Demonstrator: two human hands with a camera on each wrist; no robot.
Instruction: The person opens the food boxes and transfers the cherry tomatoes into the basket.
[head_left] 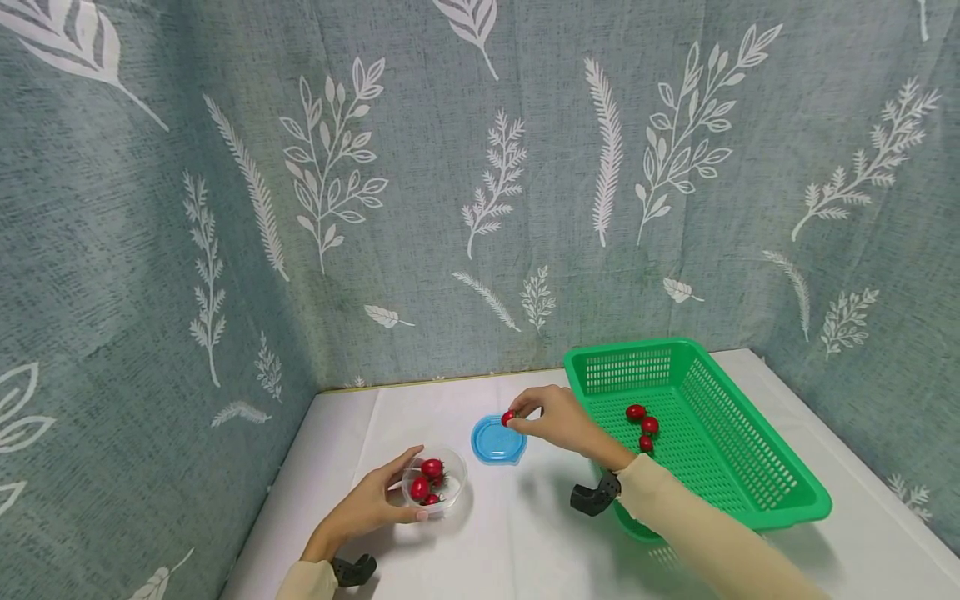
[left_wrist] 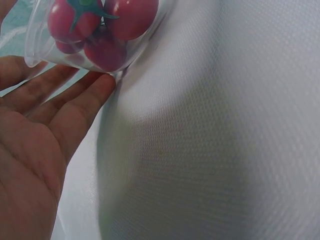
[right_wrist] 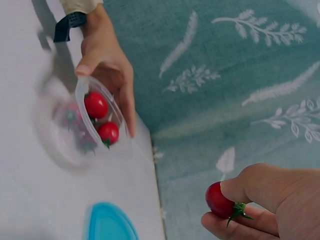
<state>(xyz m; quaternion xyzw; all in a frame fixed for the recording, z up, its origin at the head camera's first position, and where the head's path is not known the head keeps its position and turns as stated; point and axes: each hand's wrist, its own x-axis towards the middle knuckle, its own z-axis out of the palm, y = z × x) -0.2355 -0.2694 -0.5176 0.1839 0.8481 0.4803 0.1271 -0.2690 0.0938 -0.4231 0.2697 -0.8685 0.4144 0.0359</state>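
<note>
My left hand (head_left: 378, 500) grips a clear plastic tub (head_left: 456, 492) from its left side, thumb at the front and fingers behind. Several cherry tomatoes (head_left: 420, 487) with green stems lie inside it, seen close up through the wall in the left wrist view. Above the blue lid (head_left: 497, 446), my right hand (head_left: 558, 418) pinches a single cherry tomato (right_wrist: 220, 200) between thumb and fingers. The lid lies on the table between the tub and the basket. In the right wrist view the held tomato's green stem points toward the palm.
A green slotted basket (head_left: 757, 400) stands at the right, with 3 cherry tomatoes (head_left: 650, 426) on its floor. My right forearm crosses over its near left edge. White cloth (head_left: 525, 533) covers the table, and a patterned grey-green curtain (head_left: 450, 208) rises behind and to the left.
</note>
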